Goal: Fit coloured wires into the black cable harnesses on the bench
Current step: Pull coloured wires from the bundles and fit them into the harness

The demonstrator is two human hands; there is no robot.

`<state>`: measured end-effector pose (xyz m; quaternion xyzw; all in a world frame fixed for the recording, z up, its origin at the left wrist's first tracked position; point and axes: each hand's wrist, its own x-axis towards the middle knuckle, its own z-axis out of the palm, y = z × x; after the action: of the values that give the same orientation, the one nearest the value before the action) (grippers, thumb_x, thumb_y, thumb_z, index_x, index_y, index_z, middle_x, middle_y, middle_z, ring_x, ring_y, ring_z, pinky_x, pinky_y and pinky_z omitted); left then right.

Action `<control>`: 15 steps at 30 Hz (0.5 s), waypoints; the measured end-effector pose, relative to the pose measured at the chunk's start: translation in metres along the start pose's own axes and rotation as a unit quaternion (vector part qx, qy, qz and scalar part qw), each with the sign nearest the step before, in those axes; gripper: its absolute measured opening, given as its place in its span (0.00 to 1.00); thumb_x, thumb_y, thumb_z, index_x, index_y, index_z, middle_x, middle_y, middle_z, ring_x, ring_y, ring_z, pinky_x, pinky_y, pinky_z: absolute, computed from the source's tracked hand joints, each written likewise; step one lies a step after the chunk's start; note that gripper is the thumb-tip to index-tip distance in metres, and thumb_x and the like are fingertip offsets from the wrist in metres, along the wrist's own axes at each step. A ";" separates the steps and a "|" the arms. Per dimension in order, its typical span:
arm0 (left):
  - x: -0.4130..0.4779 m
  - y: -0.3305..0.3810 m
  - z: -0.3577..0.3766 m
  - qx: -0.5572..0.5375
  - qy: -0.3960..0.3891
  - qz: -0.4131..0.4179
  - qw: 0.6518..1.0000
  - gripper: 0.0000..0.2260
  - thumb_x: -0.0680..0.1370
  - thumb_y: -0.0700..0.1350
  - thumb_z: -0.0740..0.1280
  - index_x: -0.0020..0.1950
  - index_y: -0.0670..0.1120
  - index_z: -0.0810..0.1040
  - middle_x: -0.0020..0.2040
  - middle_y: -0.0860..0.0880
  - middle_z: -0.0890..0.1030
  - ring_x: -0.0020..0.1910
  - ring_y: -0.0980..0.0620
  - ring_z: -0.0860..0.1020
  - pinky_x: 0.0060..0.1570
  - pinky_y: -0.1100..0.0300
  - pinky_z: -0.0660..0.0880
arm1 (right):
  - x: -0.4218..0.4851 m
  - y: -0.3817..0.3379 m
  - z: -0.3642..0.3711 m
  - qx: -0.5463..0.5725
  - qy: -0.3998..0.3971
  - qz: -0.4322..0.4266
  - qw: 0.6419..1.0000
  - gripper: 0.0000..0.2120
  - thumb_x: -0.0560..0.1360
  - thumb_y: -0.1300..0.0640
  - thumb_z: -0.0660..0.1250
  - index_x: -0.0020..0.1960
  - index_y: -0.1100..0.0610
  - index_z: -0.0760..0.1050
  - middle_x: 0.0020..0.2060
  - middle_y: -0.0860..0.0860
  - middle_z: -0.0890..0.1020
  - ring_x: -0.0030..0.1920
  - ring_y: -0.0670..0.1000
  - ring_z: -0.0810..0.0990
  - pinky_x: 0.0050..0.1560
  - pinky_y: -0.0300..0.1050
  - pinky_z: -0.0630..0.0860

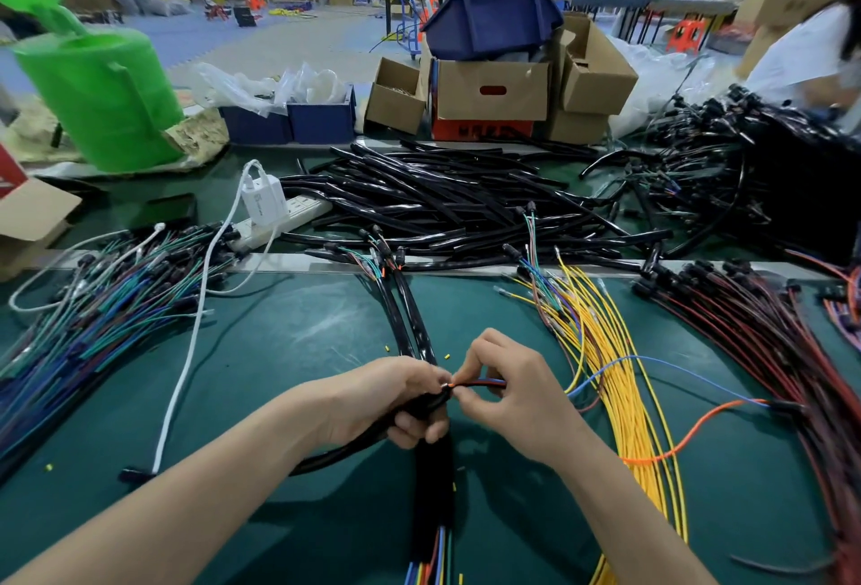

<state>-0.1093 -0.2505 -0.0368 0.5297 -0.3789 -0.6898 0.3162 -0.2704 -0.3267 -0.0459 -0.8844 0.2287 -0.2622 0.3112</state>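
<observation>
My left hand (391,398) grips the end of a black harness tube (345,449) that curves away down-left over the green bench. My right hand (512,393) pinches an orange wire (689,435) and a blue wire (652,358) right at the tube's mouth, between the two hands. Both wires loop away to the right across a fan of yellow wires (619,398). Under my hands lie more black harnesses (405,319), with coloured wire ends sticking out near the bottom edge.
A big heap of black tubes (466,202) covers the far bench. Blue and green wires (93,305) lie at the left, red and black wires (768,342) at the right. A power strip with white charger (263,202), green bucket (102,90) and cardboard boxes (494,90) stand behind. A person sits far right.
</observation>
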 end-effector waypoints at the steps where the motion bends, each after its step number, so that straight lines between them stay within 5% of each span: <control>1: 0.000 0.000 0.000 0.007 0.019 0.011 1.000 0.09 0.76 0.36 0.49 0.52 0.42 0.66 0.30 0.44 0.76 0.24 0.54 0.61 0.25 0.64 0.61 | 0.000 0.000 0.000 0.005 0.002 0.000 1.000 0.09 0.68 0.63 0.72 0.37 0.53 0.74 0.34 0.41 0.71 0.35 0.40 0.71 0.36 0.32 0.63; 5: -0.003 0.002 0.000 0.170 0.100 0.071 0.978 0.06 0.79 0.34 0.56 0.51 0.44 0.69 0.41 0.46 0.82 0.29 0.51 0.73 0.30 0.60 0.70 | 0.000 0.002 0.001 -0.005 0.022 0.015 1.000 0.10 0.67 0.63 0.73 0.35 0.54 0.73 0.33 0.42 0.72 0.35 0.40 0.71 0.36 0.30 0.63; 9: -0.006 0.003 0.000 0.315 0.188 0.131 0.921 0.08 0.79 0.39 0.62 0.50 0.51 0.78 0.37 0.53 0.79 0.29 0.56 0.77 0.30 0.66 0.73 | 0.000 0.003 0.003 -0.016 0.034 0.025 0.999 0.07 0.68 0.63 0.72 0.36 0.59 0.74 0.34 0.47 0.74 0.34 0.44 0.69 0.37 0.37 0.65; 15: -0.010 0.007 -0.001 0.428 0.186 0.206 0.860 0.10 0.76 0.43 0.68 0.48 0.54 0.68 0.34 0.56 0.81 0.31 0.60 0.75 0.34 0.69 0.69 | 0.000 -0.002 0.002 0.031 0.054 0.022 0.998 0.07 0.66 0.66 0.72 0.35 0.59 0.74 0.33 0.48 0.73 0.33 0.43 0.69 0.35 0.32 0.63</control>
<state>-0.1053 -0.2454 -0.0263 0.6412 -0.6715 -0.2669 0.2581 -0.2689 -0.3240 -0.0460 -0.8539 0.2560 -0.3095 0.3310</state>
